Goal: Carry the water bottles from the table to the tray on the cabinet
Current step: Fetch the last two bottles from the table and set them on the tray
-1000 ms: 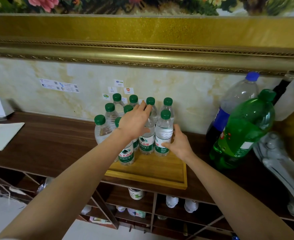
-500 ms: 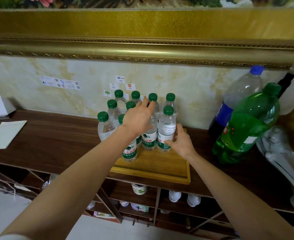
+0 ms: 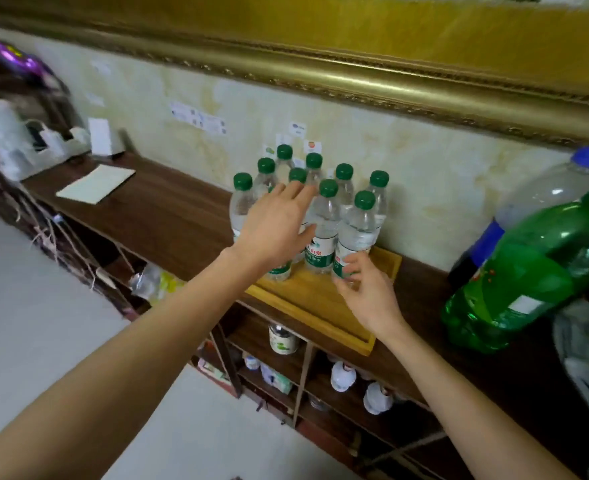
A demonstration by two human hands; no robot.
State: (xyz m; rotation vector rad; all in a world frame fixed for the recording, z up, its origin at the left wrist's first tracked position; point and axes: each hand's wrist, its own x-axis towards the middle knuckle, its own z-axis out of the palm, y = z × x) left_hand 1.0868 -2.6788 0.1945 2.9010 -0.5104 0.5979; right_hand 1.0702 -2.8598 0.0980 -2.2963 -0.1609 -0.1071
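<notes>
Water bottles [image 3: 327,216], green caps, are standing clustered on the wooden tray [image 3: 324,299] on the dark cabinet [image 3: 168,216], against the wall. Head view: left hand [image 3: 275,226] is hovering over the front-left bottles, fingers spread, gripping nothing. Right hand [image 3: 365,289] is sitting at the base of the front-right bottle [image 3: 357,230], fingertips touching its label, fingers loose, not closed around it. Big green soda bottle [image 3: 535,271] and blue-capped bottle [image 3: 549,192] are standing right of the tray.
</notes>
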